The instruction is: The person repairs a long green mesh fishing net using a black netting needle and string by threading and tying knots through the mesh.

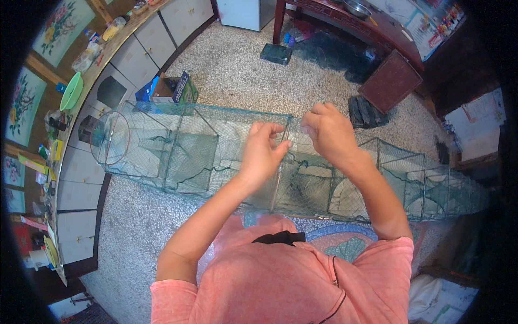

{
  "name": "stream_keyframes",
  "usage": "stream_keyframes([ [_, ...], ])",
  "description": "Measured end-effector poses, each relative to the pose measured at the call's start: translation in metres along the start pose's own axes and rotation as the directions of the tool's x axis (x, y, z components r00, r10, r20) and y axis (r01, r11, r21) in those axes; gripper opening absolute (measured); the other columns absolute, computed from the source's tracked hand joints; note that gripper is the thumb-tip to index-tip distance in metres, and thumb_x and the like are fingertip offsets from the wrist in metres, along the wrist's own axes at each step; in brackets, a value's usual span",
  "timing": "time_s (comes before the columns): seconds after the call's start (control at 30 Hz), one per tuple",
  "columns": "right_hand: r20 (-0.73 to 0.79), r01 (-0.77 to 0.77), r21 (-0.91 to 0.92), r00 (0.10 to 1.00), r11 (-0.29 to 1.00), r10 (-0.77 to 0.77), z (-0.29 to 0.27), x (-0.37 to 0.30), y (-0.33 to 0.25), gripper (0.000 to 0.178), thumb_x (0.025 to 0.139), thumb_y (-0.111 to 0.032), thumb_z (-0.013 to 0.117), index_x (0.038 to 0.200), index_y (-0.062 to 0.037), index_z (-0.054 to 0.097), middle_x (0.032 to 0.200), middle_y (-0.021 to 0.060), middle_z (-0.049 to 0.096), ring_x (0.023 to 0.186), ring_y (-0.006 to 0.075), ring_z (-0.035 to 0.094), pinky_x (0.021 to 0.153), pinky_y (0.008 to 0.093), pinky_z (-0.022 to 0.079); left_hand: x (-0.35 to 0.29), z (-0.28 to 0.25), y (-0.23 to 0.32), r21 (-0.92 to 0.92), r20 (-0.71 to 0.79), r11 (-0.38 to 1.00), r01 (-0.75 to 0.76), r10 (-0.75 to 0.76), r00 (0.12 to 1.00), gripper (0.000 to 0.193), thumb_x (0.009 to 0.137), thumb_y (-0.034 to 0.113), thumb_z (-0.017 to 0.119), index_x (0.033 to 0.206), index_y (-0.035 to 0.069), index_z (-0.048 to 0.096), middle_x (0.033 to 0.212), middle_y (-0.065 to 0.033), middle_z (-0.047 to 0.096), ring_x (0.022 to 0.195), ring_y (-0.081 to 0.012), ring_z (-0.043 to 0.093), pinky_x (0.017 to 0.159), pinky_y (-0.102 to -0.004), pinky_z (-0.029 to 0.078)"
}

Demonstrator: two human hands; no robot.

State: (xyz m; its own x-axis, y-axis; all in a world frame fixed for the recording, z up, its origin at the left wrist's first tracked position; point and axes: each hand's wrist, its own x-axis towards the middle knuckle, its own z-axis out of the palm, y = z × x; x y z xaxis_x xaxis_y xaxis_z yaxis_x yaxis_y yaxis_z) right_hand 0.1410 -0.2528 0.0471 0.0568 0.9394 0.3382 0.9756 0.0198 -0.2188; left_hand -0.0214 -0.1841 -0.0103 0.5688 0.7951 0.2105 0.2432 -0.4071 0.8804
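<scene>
A long fish trap [205,156] of green netting over square wire frames stretches across in front of me, its round ring opening at the far left. My left hand [263,152] is at one of the upright wire frames near the middle. Its thumb and curled fingers close at the frame's edge and the netting. Just right of it, my right hand [330,132] is raised over the trap's upper edge, fingers pinched together. Whatever lies between those fingertips is too small to make out.
Cabinets with a cluttered countertop and a green basin [72,90] curve along the left. An open cardboard box [171,89] stands behind the trap. Farther back are a black case [276,53], a dark red table [334,24] and a leaning brown board [390,82].
</scene>
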Motion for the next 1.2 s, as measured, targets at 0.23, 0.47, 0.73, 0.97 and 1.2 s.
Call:
stream_keyframes([
  [0.23, -0.033, -0.059, 0.147, 0.997, 0.987, 0.065, 0.001, -0.004, -0.002, 0.002, 0.073, -0.007, 0.062, 0.074, -0.0085, 0.062, 0.078, 0.0076, 0.056, 0.082, 0.0292, 0.055, 0.066, 0.0409, 0.046, 0.000, -0.001, -0.004, -0.090, 0.059, 0.983, 0.162, -0.157, 0.986, 0.037, 0.074, 0.013, 0.076, 0.106, 0.001, 0.061, 0.091, -0.0046, 0.050, 0.069, -0.0079, 0.050, 0.067, -0.0223, 0.047],
  [0.47, -0.034, -0.043, -0.021, 0.999, 0.999, 0.043, -0.007, -0.005, -0.003, 0.003, 0.070, -0.005, 0.059, 0.071, -0.0072, 0.061, 0.076, 0.0079, 0.056, 0.082, 0.0286, 0.054, 0.068, 0.0392, 0.047, 0.001, 0.000, -0.012, -0.124, 0.100, 0.971, 0.203, -0.192, 0.976, 0.040, 0.075, 0.017, 0.075, 0.108, 0.000, 0.060, 0.093, -0.0060, 0.052, 0.073, -0.0104, 0.051, 0.071, -0.0244, 0.047],
  [0.73, -0.046, 0.015, 0.082, 0.999, 0.997, -0.011, 0.008, 0.000, 0.000, 0.001, 0.071, -0.004, 0.059, 0.070, -0.0050, 0.060, 0.076, 0.0101, 0.056, 0.081, 0.0301, 0.054, 0.069, 0.0401, 0.046, 0.003, -0.002, -0.010, -0.170, 0.168, 0.937, 0.306, -0.278, 0.946, 0.043, 0.076, 0.019, 0.075, 0.110, -0.001, 0.059, 0.097, -0.0087, 0.055, 0.080, -0.0134, 0.056, 0.076, -0.0271, 0.048],
  [0.97, -0.202, -0.006, 0.422, 0.974, 0.907, 0.100, 0.039, 0.007, -0.011, 0.010, 0.074, -0.005, 0.063, 0.083, -0.0028, 0.059, 0.081, 0.0118, 0.055, 0.083, 0.0294, 0.055, 0.071, 0.0371, 0.045, 0.002, 0.003, -0.019, -0.403, 0.270, 0.807, 0.431, -0.345, 0.899, 0.035, 0.079, 0.015, 0.071, 0.109, 0.001, 0.058, 0.093, -0.0041, 0.061, 0.081, -0.0093, 0.056, 0.074, -0.0238, 0.047],
  [1.2, 0.042, -0.053, 0.040, 0.998, 0.998, 0.051, 0.042, 0.029, -0.029, 0.010, 0.071, -0.010, 0.064, 0.078, -0.0045, 0.062, 0.083, 0.0107, 0.057, 0.086, 0.0304, 0.055, 0.074, 0.0391, 0.045, 0.002, 0.001, -0.018, -0.328, 0.278, 0.839, 0.433, -0.352, 0.894, 0.028, 0.082, 0.008, 0.066, 0.107, 0.000, 0.055, 0.097, -0.0021, 0.060, 0.085, -0.0079, 0.055, 0.078, -0.0226, 0.045],
])
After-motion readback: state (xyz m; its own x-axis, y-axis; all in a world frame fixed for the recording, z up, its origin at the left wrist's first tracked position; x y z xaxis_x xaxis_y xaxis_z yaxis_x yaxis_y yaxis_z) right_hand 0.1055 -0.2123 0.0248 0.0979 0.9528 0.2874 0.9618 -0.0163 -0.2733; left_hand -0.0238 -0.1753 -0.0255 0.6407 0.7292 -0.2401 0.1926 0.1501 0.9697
